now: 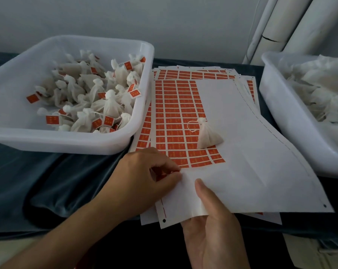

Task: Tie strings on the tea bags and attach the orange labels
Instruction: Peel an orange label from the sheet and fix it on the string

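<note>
So there's a bin (71,144) on the left with a pile of tied tea bags (90,94) in it, a second bin (280,113) over on the right holding loose bags (319,88), and a stack of label sheets (183,113) lying on the table (47,181) right between the two. One single tea bag (208,135) sits on the top sheet about mid-stack, its string (191,126) looping off to its left. At the near edge of the stack, the left hand (145,179) pinches at the sheet's lower left corner, and the right hand (212,226) is just beside it on the right, thumb on top of the paper and fingers underneath.
</note>
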